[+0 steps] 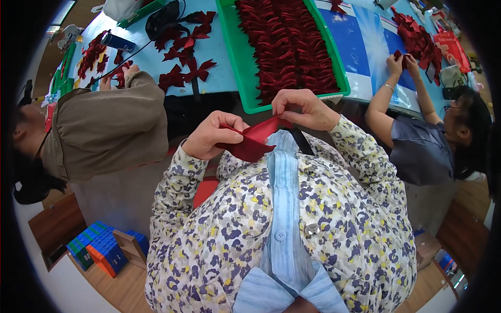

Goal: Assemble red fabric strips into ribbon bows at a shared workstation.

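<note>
both hands pinch one red ribbon piece. the left hand grips its lower fold, the right hand its top, by the green tray's near edge.

A blue table carries a green tray of dark red bows at its near edge; loose red bows lie left of the tray; a black tool sits toward the far edge; another bow pile lies at the right end.

A red flat package lies at the table's far right edge. Small blue, green and orange boxes sit stacked on the floor, lower left.
</note>
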Available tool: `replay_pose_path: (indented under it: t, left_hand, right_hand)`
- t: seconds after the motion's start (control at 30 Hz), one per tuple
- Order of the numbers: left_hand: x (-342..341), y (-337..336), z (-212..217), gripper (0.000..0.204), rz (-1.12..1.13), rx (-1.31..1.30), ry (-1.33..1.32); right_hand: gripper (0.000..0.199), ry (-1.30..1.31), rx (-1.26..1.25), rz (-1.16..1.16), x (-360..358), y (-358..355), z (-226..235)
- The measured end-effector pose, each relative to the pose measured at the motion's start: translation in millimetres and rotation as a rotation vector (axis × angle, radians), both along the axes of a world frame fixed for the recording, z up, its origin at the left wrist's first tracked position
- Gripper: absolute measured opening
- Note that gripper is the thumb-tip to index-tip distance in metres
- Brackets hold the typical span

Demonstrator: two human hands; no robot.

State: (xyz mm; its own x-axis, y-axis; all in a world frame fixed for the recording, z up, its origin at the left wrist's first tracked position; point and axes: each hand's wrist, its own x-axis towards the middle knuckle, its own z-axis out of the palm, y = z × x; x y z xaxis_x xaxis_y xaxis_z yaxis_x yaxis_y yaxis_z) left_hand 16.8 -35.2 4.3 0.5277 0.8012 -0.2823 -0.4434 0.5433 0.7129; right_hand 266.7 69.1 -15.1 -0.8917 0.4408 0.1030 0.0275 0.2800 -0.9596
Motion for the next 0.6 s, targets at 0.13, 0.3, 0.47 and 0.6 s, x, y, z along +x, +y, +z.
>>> replay_pose_path:
  t: [0.13, 0.3, 0.47, 0.6]
  left_hand:
    - [-7, 0, -1, 0.005, -0.047, -0.026, -0.012]
    - [-7, 4, 6, 0.004, -0.101, 0.011, 0.022]
    - [-3, 2, 13, 0.004, -0.135, -0.006, 0.06]
    - [-5, 3, 11, 0.003, -0.155, 0.009, 0.076]
  right_hand:
    - [0.005, 0.108, 0.045, 0.01, -2, -6, -8]
    - [0.013, 0.205, -0.177, -0.066, -10, -13, -11]
    - [0.019, 0.165, -0.255, 0.033, -22, -15, 1]
    - [0.02, -0.008, -0.217, 0.15, -28, -15, 9]
